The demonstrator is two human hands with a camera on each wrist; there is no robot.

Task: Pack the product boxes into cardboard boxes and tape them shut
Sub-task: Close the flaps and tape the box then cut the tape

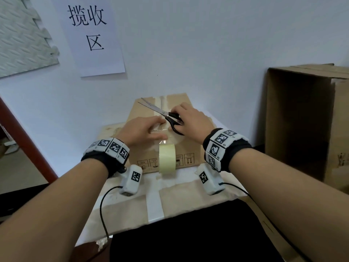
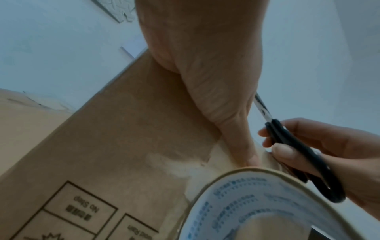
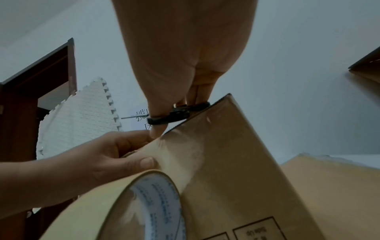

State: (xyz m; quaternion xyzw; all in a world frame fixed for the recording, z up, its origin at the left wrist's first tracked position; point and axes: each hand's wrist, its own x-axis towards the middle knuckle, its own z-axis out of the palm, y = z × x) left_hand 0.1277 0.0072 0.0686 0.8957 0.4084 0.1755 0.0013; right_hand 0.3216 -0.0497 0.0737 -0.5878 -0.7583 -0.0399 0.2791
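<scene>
A closed cardboard box [image 1: 145,110] stands on the table, with clear tape running along its top seam. A yellowish tape roll [image 1: 167,159] hangs against the box's front face, its strip leading up over the front edge. My left hand [image 1: 143,130] lies on the top near that edge, and in the right wrist view its thumb [image 3: 146,162] and curled fingers pinch the tape strip. My right hand [image 1: 192,120] grips black-handled scissors [image 1: 160,111] just above the box top. The blades are spread and point up-left. The box's contents are hidden.
A tall cardboard box [image 1: 306,120] lying open on its side stands at the right. The table [image 1: 188,197] is covered with taped cardboard sheets. Behind are a white wall with a paper sign [image 1: 90,35], a foam mat [image 1: 22,35] and a red door frame [image 1: 24,137].
</scene>
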